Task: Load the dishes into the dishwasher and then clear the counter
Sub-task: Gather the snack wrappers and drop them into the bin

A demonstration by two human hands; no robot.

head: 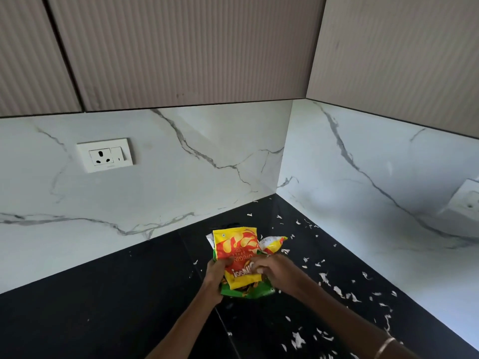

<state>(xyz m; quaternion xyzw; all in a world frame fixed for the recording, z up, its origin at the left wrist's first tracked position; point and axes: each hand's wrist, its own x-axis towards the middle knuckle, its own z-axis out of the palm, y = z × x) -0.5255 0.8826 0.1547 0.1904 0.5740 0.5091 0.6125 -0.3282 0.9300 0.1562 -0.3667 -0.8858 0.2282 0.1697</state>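
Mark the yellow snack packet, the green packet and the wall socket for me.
yellow snack packet (237, 251): head view, on its red and yellow printed front.
green packet (248, 294): head view, on the lower edge showing under the yellow one.
wall socket (105, 154): head view, on the white plate's middle.

bare counter (103, 294) left of packets (237, 255)

Soft daylight is coming in from the right, brightening the marble backsplash (363, 203) there while the ribbed cabinets (181, 47) are sitting dim. The black counter (103, 307) is throwing back pale patchy reflections. The wide lens is bending the edges, and everything is looking slightly soft, with no harsh shadows.
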